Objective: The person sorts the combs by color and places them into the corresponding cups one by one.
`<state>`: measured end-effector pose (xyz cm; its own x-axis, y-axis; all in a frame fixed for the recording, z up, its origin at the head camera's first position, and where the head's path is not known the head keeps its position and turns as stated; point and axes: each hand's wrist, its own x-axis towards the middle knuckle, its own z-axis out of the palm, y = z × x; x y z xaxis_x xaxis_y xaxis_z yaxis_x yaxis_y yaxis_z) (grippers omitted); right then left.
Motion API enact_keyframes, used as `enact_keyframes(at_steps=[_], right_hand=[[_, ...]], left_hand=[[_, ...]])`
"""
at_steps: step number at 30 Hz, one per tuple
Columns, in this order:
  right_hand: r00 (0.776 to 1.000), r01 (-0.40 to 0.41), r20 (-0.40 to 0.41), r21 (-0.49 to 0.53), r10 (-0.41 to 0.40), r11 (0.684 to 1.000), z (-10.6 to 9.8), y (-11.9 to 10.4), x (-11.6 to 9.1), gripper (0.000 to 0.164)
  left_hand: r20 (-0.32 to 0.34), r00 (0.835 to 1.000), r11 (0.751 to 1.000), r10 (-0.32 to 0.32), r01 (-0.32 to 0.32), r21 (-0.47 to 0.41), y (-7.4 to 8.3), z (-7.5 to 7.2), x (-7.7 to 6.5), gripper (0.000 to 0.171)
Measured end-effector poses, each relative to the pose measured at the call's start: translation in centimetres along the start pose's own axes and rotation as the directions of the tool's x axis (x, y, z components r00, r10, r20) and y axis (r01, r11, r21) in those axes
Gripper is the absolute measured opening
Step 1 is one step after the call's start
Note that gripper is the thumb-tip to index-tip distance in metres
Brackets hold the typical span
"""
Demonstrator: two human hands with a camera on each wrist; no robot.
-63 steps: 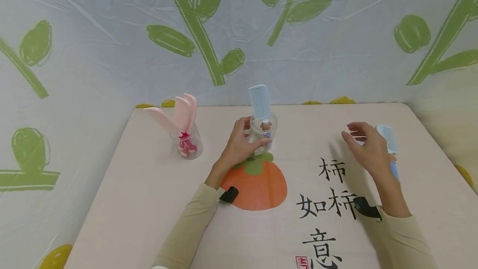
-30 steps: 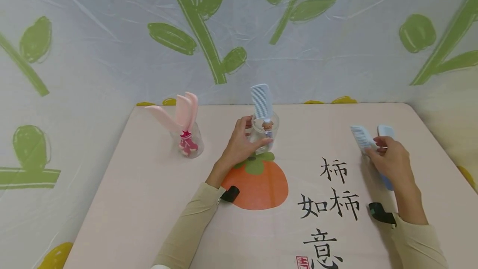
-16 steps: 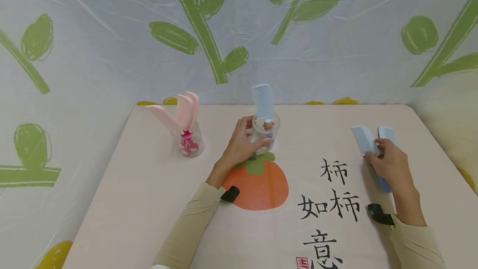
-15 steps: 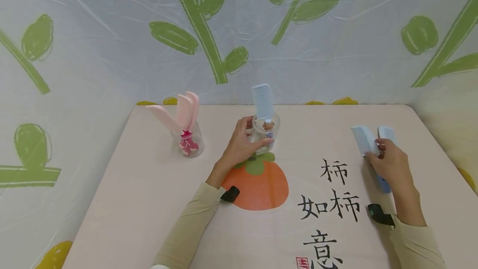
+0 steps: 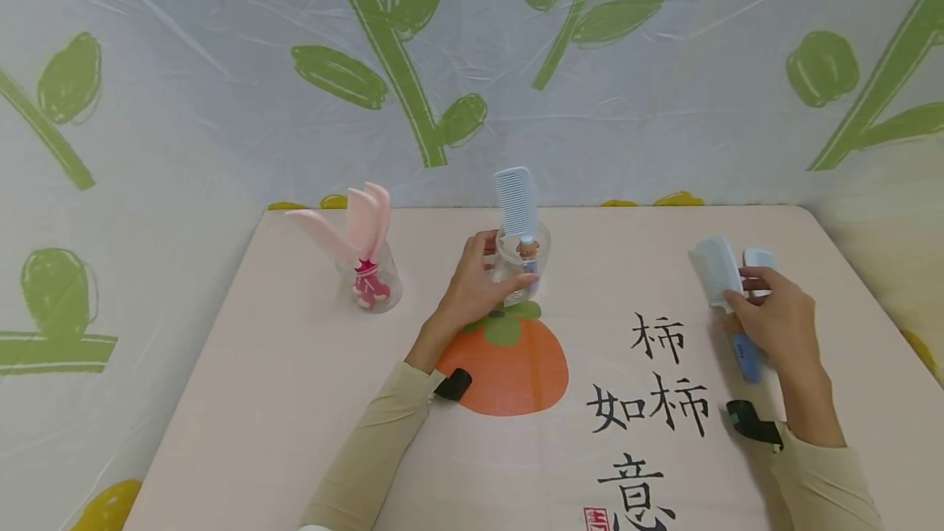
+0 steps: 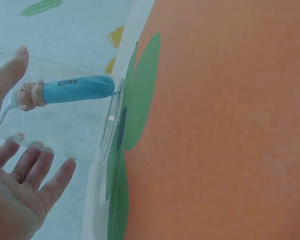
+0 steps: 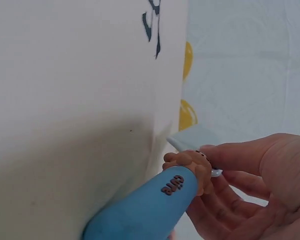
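Observation:
My left hand holds a clear glass jar from its left side, thumb in front and fingers behind. A light-blue comb stands in that jar, teeth end up; its blue handle shows through the glass in the left wrist view. On the right, my right hand pinches a second light-blue comb between thumb and fingers, tilted with its head up. A brown figure tops its blue handle. A third light-blue comb lies behind the right hand, mostly hidden.
At the back left, another clear jar holds several pink combs, leaning outward. The pale pink tablecloth bears an orange persimmon print and black characters. A leaf-printed curtain stands behind the table's back edge.
My right hand has shifted right and taken hold of a comb. The comb's head has since tipped up and its handle has come into sight. The left hand stays on the jar.

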<state>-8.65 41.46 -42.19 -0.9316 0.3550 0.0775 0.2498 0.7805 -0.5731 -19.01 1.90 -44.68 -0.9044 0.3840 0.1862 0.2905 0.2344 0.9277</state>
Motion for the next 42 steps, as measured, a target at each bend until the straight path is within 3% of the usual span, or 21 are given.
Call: enact_keyframes(at_steps=[19, 27, 42], right_hand=[[0.991, -0.016, -0.132, 0.043, 0.022, 0.999, -1.1, -2.1, -0.6, 0.048], [0.977, 0.001, -0.213, 0.099, 0.020, 0.995, -1.4, -3.1, -0.8, 0.045], [0.959, 0.048, -0.284, 0.230, 0.020, 0.972, -1.6, -4.7, -1.1, 0.035]], left_hand=[[-0.003, 1.000, 1.000, -0.019, 0.020, 0.020, -0.2, 0.0, -0.1, 0.076], [-0.002, 1.000, 1.000, -0.008, 0.008, 0.027, -0.2, 0.0, 0.0, 0.077], [-0.001, 1.000, 1.000, 0.004, -0.004, 0.018, -0.1, 0.0, 0.0, 0.077]])
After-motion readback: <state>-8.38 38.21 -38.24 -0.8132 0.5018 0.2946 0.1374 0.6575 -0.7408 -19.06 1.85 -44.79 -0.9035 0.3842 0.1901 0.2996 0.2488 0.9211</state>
